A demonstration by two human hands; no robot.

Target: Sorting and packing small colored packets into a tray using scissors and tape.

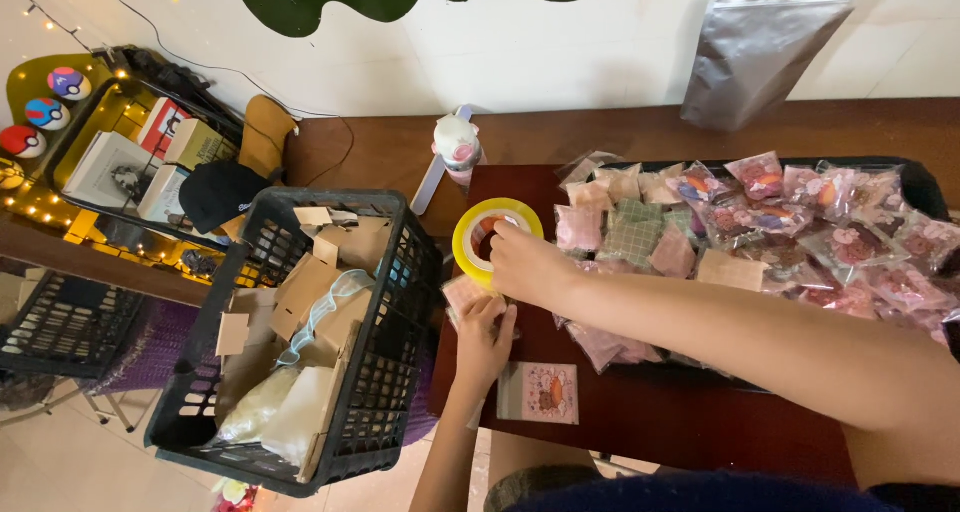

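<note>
Right hand [525,262] rests on a roll of yellow tape [487,234], with the fingers curled over the roll's rim and inner ring, gripping it. Left hand [485,340] lies just below it, fingers closed on a small pink packet [465,293] and pinching it against the dark red tabletop [680,412]. Roll and packet sit at the left end of this tabletop, touching or nearly touching each other.

A small card with an orange picture [540,392] lies flat on the tabletop just to the right of the left hand. To the right of the tape roll, a dark tray [925,187] holds many small clear packets [800,222] with pink and patterned contents. A small white and pink bottle [457,147] stands behind the roll.

To the left of the hands, a black plastic crate [395,372] holds cardboard pieces and white bags. A silver foil pouch [755,57] leans against the white wall.
</note>
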